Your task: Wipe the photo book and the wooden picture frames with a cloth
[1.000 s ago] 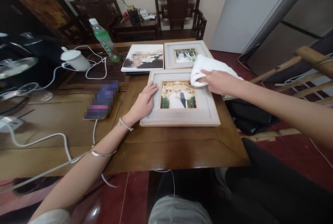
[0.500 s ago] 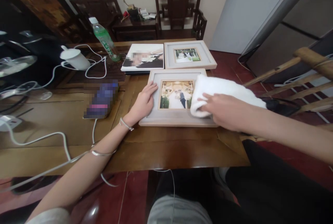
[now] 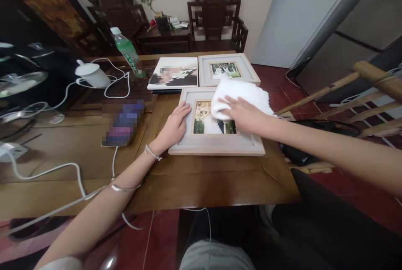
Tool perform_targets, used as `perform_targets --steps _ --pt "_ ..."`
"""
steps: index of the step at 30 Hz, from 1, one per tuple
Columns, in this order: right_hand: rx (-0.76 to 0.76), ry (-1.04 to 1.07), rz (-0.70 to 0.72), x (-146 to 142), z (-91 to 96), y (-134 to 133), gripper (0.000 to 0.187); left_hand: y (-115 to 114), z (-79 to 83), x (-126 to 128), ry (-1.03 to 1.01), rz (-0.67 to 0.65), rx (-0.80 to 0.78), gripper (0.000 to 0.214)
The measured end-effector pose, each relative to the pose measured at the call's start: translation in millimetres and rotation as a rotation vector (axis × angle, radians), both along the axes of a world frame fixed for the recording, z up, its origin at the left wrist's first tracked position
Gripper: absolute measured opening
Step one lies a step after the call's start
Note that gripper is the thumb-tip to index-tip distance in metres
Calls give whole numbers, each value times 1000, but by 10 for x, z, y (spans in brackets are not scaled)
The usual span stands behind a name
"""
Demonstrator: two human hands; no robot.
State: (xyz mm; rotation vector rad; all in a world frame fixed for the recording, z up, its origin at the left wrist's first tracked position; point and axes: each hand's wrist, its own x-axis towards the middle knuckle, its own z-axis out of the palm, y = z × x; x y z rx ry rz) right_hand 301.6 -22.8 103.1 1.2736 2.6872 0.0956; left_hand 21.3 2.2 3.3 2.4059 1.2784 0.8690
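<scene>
A pale wooden picture frame (image 3: 216, 146) with a wedding photo lies flat on the table (image 3: 201, 184) in front of me. On its left edge rests my left hand (image 3: 176, 124), fingers stretched out and holding nothing. My right hand (image 3: 246, 114) grips a folded white towel (image 3: 243, 94) and presses it over the upper right part of the frame, covering some of the photo. Behind are a second picture frame (image 3: 251, 77) and a white-edged photo panel (image 3: 176, 69) on a dark item.
Left of the frame lie a phone (image 3: 124, 123) on a cable, a green-labelled bottle (image 3: 129, 54), a lidded white cup (image 3: 92, 74) and loose white cords. A wooden chair (image 3: 361, 98) stands at the right, with a black bag (image 3: 301, 148) by the table's edge.
My right hand has moved the towel left and away from me, from the frame's right side towards its upper middle. My left hand stays on the left edge.
</scene>
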Motion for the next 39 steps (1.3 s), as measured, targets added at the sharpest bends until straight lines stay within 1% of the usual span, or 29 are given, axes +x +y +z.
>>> perform_targets --steps 2,4,5,7,9,11,14,17,20,22,23,25,27,29,31,33,35,37,39 --pt "97 -6 -27 53 -41 266 73 -1 -4 2 1 1 7 53" --pt "133 -33 -32 62 -85 436 70 -4 -4 3 4 -1 14 53" --pt "128 -52 -29 46 -111 473 68 -5 -3 3 6 -2 17 52" --pt "105 -85 -40 -21 -162 449 63 -8 1 3 7 0 20 52" --pt "71 -108 -60 -112 -185 302 62 -9 5 5 3 4 13 53" --pt "22 -123 -64 -193 -152 65 63 -8 5 8 -1 5 5 53" --pt "-82 -114 -20 -252 13 -353 58 -3 0 15 -8 0 6 53" --pt "-244 -36 33 -264 233 -709 53 4 -8 21 -10 -3 7 54" --pt "-372 57 72 -320 368 -930 46 10 -12 21 -6 2 0 56" --pt "-380 75 97 -394 368 -996 46 12 -10 17 3 3 -5 56" --pt "-364 66 102 -432 340 -1001 49 13 -8 14 10 2 -6 56" --pt "-326 37 102 -487 240 -940 60 14 -4 10 28 1 -6 56" --pt "-293 34 81 -486 108 -774 71 15 1 8 46 1 -5 55" --pt "-244 51 36 -427 -21 -508 78 14 6 9 53 -3 -9 55" --pt "-162 37 -21 -338 -121 -186 82 11 13 11 50 -11 -16 55" --pt "-45 21 -24 -259 -185 125 82 7 20 11 50 -16 -17 55" --pt "27 5 -18 -224 -220 350 79 3 25 11 54 -15 -13 54" --pt "47 -9 -10 -241 -233 435 74 1 25 11 54 -15 -10 54" --pt "23 -21 6 -298 -218 367 72 1 21 12 51 -15 -7 53"
